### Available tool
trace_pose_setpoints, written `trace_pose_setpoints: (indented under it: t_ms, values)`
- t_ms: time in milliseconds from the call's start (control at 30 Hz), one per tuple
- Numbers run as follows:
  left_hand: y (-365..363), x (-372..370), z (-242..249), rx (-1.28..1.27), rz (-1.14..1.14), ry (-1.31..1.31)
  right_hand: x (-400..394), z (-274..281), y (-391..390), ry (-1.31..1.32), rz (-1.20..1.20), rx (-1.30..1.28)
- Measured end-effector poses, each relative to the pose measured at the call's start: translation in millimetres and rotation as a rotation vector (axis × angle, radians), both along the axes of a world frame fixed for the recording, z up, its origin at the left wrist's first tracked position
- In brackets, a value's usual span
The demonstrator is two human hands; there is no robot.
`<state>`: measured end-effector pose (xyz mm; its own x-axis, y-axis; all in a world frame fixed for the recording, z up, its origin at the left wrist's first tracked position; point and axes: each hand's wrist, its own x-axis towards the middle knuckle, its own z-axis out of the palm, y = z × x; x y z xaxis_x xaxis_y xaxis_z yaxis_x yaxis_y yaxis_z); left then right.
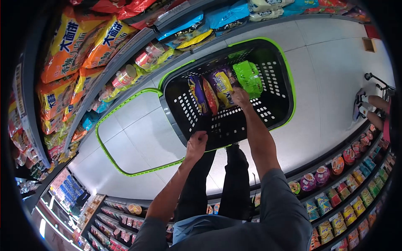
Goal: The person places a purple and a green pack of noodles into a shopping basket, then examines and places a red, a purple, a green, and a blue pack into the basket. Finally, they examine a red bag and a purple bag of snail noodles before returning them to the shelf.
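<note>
the right hand (240,98) reaches down into a black basket with a green rim (294,98), its fingers bent at the near edge of a purple-and-yellow packet (222,85). it seems to touch the packet, but i cannot tell whether it has a real pinch on it. just beyond that hand, a little to its right, lies a bright green packet (248,79); to its left a red packet (210,98) leans beside a dark purple packet (199,94). the left hand (197,146) is curled at the basket's near left corner, and whether it grips the rim there is hidden. left of that hand, the basket's green handle (97,129) is folded out over the pale floor (335,62). farther off past the left hand, orange noodle bags (94,42) fill a shelf.

the step in hand looks like settling or handling packets inside the basket. as i judge it, the next move calls for a light hold on the packet's edge under the right hand, clear of its neighbours, with the basket kept steady.
</note>
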<state>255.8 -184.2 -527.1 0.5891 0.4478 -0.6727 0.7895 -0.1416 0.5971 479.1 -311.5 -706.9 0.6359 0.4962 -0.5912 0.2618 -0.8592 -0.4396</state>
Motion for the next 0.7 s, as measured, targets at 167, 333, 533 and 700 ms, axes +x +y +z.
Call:
trace_pose_setpoints:
  t_ms: [167,333,533,700]
  values:
    - [5,-11,38,-0.111,0.106,0.001,6,54,-1,-0.076,0.075,0.146]
    - [1,-3,97,-0.206,0.205,-0.015,42,232,-21,0.14,0.058,0.269]
    - [3,37,191,-0.411,0.393,-0.193,96,484,-37,0.255,0.233,0.383]
    - [1,75,309,-0.973,0.593,-0.414,94,712,-16,0.195,0.407,0.339]
